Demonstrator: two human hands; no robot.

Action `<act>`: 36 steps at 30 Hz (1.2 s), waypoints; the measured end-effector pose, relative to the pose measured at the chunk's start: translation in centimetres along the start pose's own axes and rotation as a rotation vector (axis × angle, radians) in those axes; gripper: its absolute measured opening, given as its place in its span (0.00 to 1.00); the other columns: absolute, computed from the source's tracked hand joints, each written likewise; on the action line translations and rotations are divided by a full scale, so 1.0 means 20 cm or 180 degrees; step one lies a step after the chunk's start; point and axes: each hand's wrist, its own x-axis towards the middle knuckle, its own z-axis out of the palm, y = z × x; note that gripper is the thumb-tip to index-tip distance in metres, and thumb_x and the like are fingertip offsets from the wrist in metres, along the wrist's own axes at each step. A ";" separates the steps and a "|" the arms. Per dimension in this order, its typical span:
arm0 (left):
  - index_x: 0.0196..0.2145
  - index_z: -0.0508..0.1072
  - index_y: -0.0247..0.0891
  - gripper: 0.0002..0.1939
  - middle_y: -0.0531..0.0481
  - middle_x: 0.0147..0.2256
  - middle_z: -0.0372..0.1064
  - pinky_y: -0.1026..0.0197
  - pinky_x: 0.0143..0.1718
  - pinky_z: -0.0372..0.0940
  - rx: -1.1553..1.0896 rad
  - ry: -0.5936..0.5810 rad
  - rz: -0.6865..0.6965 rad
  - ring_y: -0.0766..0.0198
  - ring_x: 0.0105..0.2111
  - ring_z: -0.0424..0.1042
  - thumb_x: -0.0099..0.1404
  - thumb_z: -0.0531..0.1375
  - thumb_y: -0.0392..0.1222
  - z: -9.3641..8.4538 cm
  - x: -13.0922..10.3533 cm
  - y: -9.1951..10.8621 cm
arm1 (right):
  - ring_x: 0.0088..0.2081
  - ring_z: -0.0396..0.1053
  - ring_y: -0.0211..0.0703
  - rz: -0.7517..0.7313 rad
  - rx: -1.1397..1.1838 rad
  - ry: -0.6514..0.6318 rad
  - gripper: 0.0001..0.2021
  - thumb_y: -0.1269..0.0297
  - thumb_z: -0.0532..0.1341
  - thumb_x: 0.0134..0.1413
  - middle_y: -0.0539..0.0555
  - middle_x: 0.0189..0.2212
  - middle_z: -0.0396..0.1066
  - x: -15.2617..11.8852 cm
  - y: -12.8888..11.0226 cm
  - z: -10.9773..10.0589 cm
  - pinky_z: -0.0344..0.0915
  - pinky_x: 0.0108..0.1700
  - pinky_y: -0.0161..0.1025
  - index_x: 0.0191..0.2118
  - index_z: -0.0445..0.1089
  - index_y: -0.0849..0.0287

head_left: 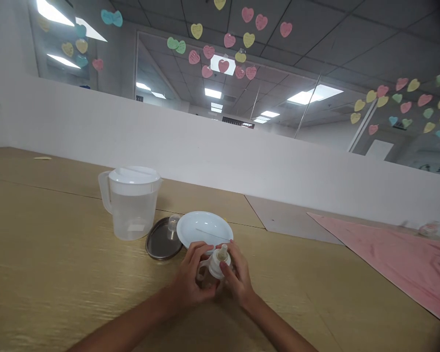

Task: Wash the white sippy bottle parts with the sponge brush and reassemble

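Note:
Both hands hold a baby bottle (pixel 215 267) with a white collar, a nipple on top and a side handle, just in front of a white plate (pixel 205 226). My left hand (pixel 191 278) wraps its left side, near the handle. My right hand (pixel 239 274) grips the right side, its thumb against the collar. The bottle's lower body is mostly hidden by the fingers. Left of the plate lies a round dark metal tray (pixel 163 242) with a small clear cap (pixel 173 223) at its right edge.
A clear lidded pitcher (pixel 134 210) stands at the back left of the wooden table (pixel 77 274). A pink cloth (pixel 399 259) covers the right side, with a small clear object (pixel 429 228) near its far edge. A low white wall (pixel 205 151) runs behind the table.

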 end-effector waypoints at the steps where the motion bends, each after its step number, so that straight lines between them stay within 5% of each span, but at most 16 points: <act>1: 0.53 0.53 0.42 0.37 0.44 0.47 0.53 0.54 0.42 0.68 -0.0010 -0.0005 -0.0004 0.58 0.42 0.64 0.45 0.59 0.30 0.00 0.00 0.00 | 0.42 0.67 0.48 -0.0036 -0.0034 0.0010 0.12 0.57 0.53 0.57 0.53 0.38 0.70 0.00 0.00 0.00 0.48 0.57 0.51 0.43 0.66 0.54; 7: 0.53 0.54 0.42 0.35 0.44 0.46 0.53 0.54 0.42 0.68 -0.0066 -0.0019 -0.0014 0.59 0.42 0.64 0.46 0.59 0.30 -0.01 0.01 0.01 | 0.40 0.66 0.47 -0.0036 -0.0106 -0.0017 0.10 0.59 0.54 0.55 0.53 0.36 0.68 0.01 -0.01 0.00 0.56 0.50 0.48 0.41 0.65 0.56; 14: 0.53 0.53 0.42 0.37 0.45 0.46 0.53 0.55 0.45 0.67 -0.0097 -0.0030 0.0053 0.58 0.44 0.63 0.45 0.58 0.29 0.00 0.00 0.01 | 0.37 0.64 0.44 0.0538 -0.0113 0.0191 0.14 0.55 0.58 0.51 0.54 0.36 0.63 -0.01 0.01 0.04 0.63 0.37 0.39 0.39 0.58 0.57; 23: 0.56 0.50 0.38 0.33 0.40 0.49 0.55 0.56 0.44 0.67 0.0626 -0.0600 0.0635 0.56 0.47 0.64 0.54 0.56 0.33 -0.07 0.01 -0.05 | 0.36 0.64 0.43 0.0493 -0.0556 0.0188 0.15 0.54 0.59 0.48 0.53 0.34 0.64 0.00 0.00 0.03 0.62 0.37 0.40 0.37 0.58 0.58; 36: 0.56 0.49 0.38 0.30 0.40 0.48 0.58 0.55 0.45 0.65 0.0669 -0.0653 0.0614 0.56 0.47 0.64 0.57 0.54 0.33 -0.07 0.02 -0.03 | 0.34 0.64 0.44 0.0608 -0.0651 0.0060 0.17 0.51 0.57 0.50 0.53 0.32 0.64 0.00 0.02 0.03 0.63 0.36 0.41 0.38 0.58 0.59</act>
